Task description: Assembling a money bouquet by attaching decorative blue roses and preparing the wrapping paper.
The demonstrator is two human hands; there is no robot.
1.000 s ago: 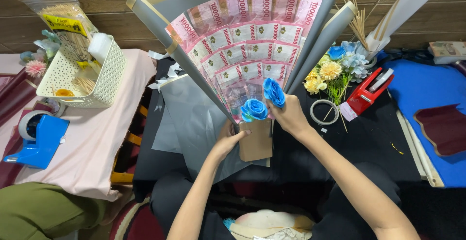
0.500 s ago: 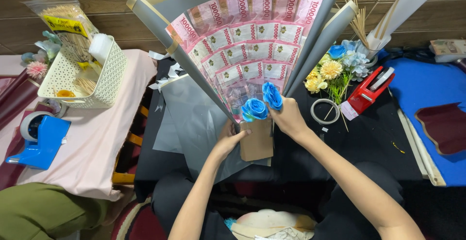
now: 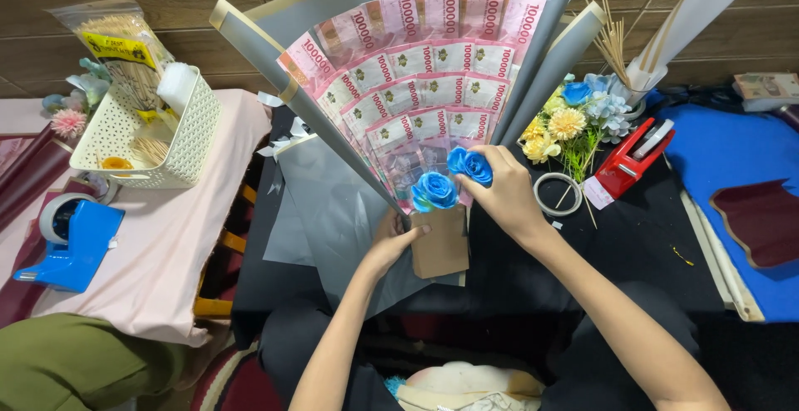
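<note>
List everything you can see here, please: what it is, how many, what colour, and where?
banknote fan: many notes, pink, centre, spread inside the wrap
wrapping sheets: several, grey with gold edge, around the fan
paper roses: two, blue, at the fan's base
cardboard handle: one, brown, below the roses
basket: one, cream, left, holding skewers
tape dispenser: one, blue, far left
red tape dispenser: one, right of centre
tape ring: one, clear, beside the red dispenser
flower bunch: one, yellow and blue, right
blue sheet: one, far right
left hand: one, fingers on the cardboard handle
right hand: one, holding a blue rose
</note>
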